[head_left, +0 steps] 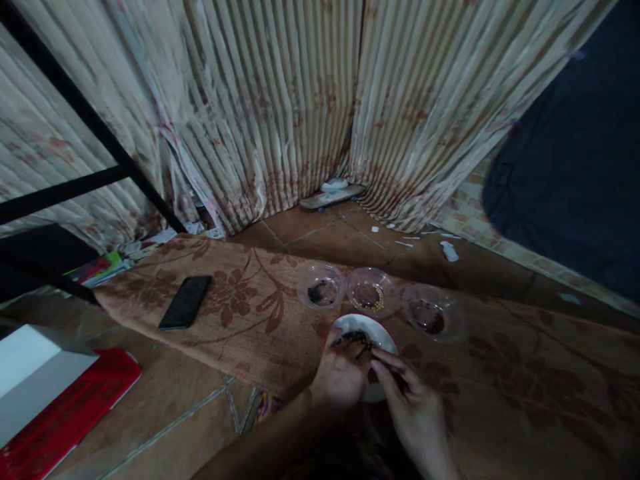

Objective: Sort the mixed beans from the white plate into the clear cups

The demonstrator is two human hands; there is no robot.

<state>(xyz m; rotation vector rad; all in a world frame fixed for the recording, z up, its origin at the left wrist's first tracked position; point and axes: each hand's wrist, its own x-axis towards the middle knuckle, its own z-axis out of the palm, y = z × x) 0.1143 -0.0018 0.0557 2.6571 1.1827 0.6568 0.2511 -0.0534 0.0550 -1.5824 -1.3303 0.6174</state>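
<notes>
The bowl (384, 337) is one only, and it stands between the cups and the near edge of the tabletop (250, 347), close to the person, probably so that both hands reach inside easily. In it lie dark and yellow grains (357, 339), too small for me to count. The left hand (343, 373) is at the bowl's left side, its fingers bent over the grains; what they hold, I cannot tell. The right hand (415, 400) brings thumb and fingers narrow together above the bowl, but a grain between them I cannot see. Along the far edge I count three cups: the left (303, 287) has dark bits, the middle (369, 275) yellow grains, the right (453, 313) reddish ones. They stand separate, I suppose, so that the kinds do not mix. One phone (185, 303) lies toward the left end, perhaps to be out of the way.
</notes>
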